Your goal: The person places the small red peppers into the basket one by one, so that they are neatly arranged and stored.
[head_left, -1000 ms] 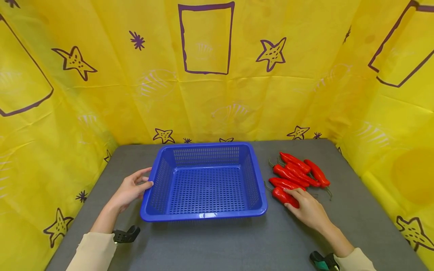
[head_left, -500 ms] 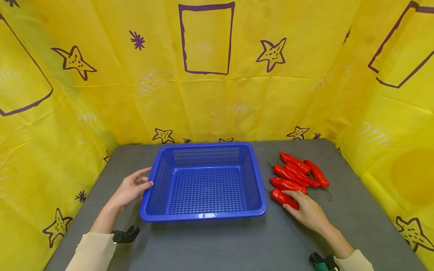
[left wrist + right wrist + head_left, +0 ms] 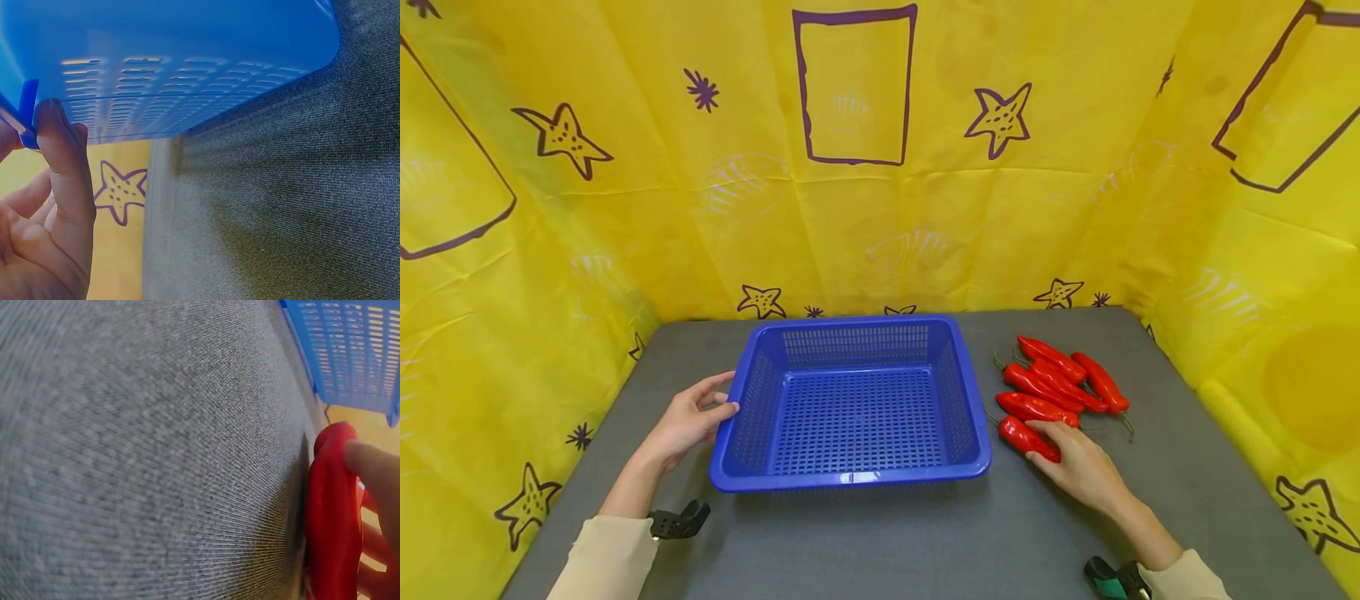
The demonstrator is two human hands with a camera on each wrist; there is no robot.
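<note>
A blue perforated plastic basket (image 3: 850, 479) stands on the grey table. At its left side my left hand (image 3: 692, 421) pinches the rim, the thumb on one face and fingers on the other; the left wrist view shows the rim (image 3: 28, 119) between them. My right hand (image 3: 1084, 467) grips the nearest red chili pepper (image 3: 1018, 433), thumb on the near side and fingers on the far side. That pepper (image 3: 331, 512) lies low along the table surface in the right wrist view, its stem pointing towards the basket. Part of it is hidden under the hand.
Several more red peppers (image 3: 1033, 382) lie in a loose group just beyond the right hand, with one (image 3: 1101, 383) angled at the far right. Yellow cloth walls (image 3: 865, 242) with starfish drawings enclose the table (image 3: 880, 542) at the back and sides.
My right hand has shifted slightly left and nearer with its pepper, uncovering more of the neighbouring pepper. The left hand and basket have kept their places.
</note>
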